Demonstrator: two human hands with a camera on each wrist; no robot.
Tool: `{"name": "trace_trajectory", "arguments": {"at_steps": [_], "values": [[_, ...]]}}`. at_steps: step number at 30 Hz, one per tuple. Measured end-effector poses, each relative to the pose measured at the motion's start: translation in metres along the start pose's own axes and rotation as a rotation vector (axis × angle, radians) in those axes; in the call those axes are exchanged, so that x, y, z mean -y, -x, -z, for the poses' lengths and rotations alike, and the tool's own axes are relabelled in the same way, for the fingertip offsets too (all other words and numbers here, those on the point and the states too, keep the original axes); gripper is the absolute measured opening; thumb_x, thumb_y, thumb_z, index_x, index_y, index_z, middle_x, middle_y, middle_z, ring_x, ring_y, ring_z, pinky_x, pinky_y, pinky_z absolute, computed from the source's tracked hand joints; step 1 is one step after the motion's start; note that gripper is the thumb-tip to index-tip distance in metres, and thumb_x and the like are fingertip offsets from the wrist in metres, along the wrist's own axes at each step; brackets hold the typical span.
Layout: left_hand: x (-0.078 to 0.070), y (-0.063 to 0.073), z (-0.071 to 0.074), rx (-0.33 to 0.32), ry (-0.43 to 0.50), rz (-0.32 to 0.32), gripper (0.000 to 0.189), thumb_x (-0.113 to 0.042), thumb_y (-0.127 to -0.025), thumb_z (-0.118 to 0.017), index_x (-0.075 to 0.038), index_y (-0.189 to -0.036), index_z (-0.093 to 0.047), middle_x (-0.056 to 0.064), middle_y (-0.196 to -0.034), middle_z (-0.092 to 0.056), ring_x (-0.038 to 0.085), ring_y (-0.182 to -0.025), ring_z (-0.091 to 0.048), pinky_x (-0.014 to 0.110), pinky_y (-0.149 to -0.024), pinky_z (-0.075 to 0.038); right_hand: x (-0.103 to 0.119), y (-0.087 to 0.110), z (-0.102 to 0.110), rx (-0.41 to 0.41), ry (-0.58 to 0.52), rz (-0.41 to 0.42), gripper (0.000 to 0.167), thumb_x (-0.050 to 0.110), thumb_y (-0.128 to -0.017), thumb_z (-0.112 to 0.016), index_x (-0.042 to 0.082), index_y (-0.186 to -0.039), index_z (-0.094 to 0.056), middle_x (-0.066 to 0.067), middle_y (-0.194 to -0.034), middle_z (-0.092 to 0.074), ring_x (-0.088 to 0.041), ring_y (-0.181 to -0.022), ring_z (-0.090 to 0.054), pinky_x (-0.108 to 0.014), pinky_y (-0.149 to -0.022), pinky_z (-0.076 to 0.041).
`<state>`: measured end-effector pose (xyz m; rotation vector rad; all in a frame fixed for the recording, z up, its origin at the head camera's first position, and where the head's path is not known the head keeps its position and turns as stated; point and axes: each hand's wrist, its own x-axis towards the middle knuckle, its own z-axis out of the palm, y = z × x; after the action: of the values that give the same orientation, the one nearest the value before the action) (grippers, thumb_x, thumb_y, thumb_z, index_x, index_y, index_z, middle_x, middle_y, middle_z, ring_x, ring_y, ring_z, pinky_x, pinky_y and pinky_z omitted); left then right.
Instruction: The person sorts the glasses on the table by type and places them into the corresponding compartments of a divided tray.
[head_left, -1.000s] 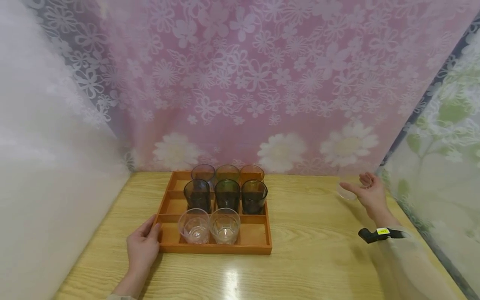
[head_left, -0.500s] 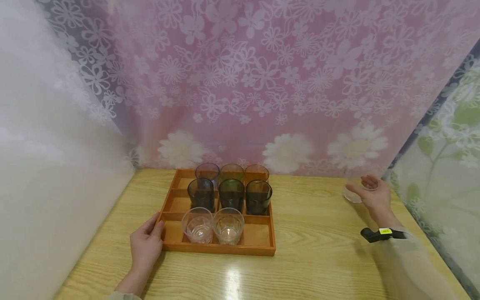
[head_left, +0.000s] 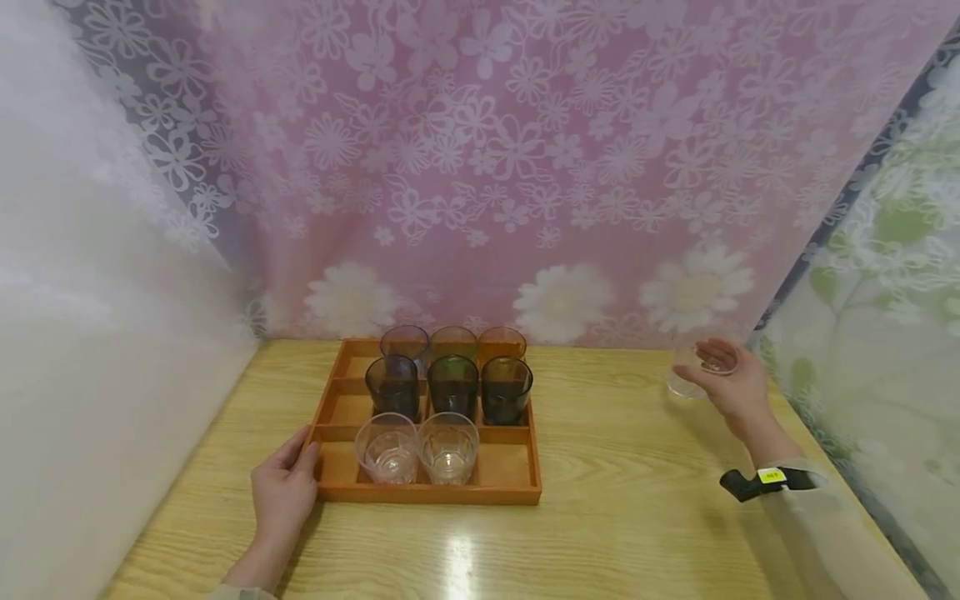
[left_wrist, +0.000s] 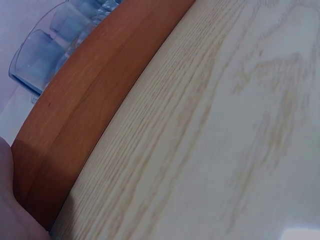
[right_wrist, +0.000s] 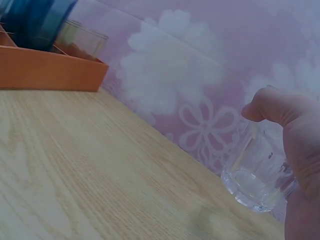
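Observation:
At the right, my right hand [head_left: 738,396] holds a clear drinking glass [head_left: 685,383], thumb on its near side and fingers behind it. The right wrist view shows this glass [right_wrist: 252,175] with its base downward, over the table's back edge in that view, and the thumb [right_wrist: 267,104] at its upper part. My left hand [head_left: 283,492] grips the front left corner of a wooden divided tray [head_left: 427,495], thumb over the rim. In the left wrist view, only part of that hand [left_wrist: 17,215] shows, against the tray's outer wall [left_wrist: 85,95].
Two clear glasses [head_left: 450,450] stand in the tray's front row, left of a bare compartment [head_left: 504,464]. Dark tinted glasses [head_left: 507,392] fill part of the middle row, and lighter tinted ones [head_left: 502,343] the back row. A floral curtain [head_left: 480,167] hangs behind the wooden table [head_left: 600,500].
My right hand has shifted slightly left with the clear glass, its fingers now further round it. The left hand stays on the tray. The head view swung a little and came back.

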<state>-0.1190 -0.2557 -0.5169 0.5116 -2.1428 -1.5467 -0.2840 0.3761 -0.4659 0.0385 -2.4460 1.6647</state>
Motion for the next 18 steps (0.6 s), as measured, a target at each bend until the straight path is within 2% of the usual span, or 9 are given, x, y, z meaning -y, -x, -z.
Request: {"name": "trace_trajectory", "arguments": {"at_steps": [4, 7, 12, 18], "values": [[0.000, -0.001, 0.000, -0.001, -0.004, -0.002, 0.035, -0.002, -0.103, -0.066, 0.005, -0.138, -0.067, 0.021, -0.134, -0.067, 0.032, -0.126, -0.060, 0.006, -0.085, -0.046, 0.009, 0.010, -0.006, 0.016, -0.075, 0.067, 0.078, 0.008, -0.094, -0.083, -0.001, -0.157, -0.039, 0.010, -0.133, -0.058, -0.009, -0.125, -0.055, -0.010, -0.091, -0.050], [0.000, -0.002, 0.001, -0.003, -0.006, -0.011, 0.035, -0.001, -0.103, -0.066, 0.006, -0.138, -0.066, 0.022, -0.133, -0.066, 0.031, -0.126, -0.059, 0.006, -0.086, -0.046, 0.015, 0.018, -0.010, 0.038, -0.138, 0.082, 0.073, 0.003, -0.092, -0.084, 0.005, -0.153, -0.043, 0.007, -0.134, -0.059, -0.009, -0.125, -0.055, -0.011, -0.091, -0.050], [0.000, -0.002, 0.000, -0.004, 0.001, -0.006, 0.035, 0.000, -0.103, -0.066, 0.006, -0.138, -0.066, 0.020, -0.134, -0.067, 0.030, -0.126, -0.059, 0.006, -0.087, -0.046, 0.025, 0.029, -0.019, 0.055, -0.126, 0.077, 0.069, 0.004, -0.091, -0.085, 0.010, -0.150, -0.048, -0.004, -0.141, -0.059, -0.012, -0.128, -0.055, -0.012, -0.093, -0.050], [-0.002, 0.001, 0.000, 0.009, 0.023, -0.007, 0.035, -0.001, -0.103, -0.066, 0.007, -0.138, -0.066, 0.022, -0.133, -0.066, 0.030, -0.125, -0.060, 0.006, -0.085, -0.047, 0.036, 0.040, -0.027, 0.077, -0.069, 0.098, 0.066, 0.005, -0.091, -0.085, 0.009, -0.148, -0.051, -0.008, -0.141, -0.060, -0.013, -0.128, -0.056, -0.012, -0.096, -0.049]]}}
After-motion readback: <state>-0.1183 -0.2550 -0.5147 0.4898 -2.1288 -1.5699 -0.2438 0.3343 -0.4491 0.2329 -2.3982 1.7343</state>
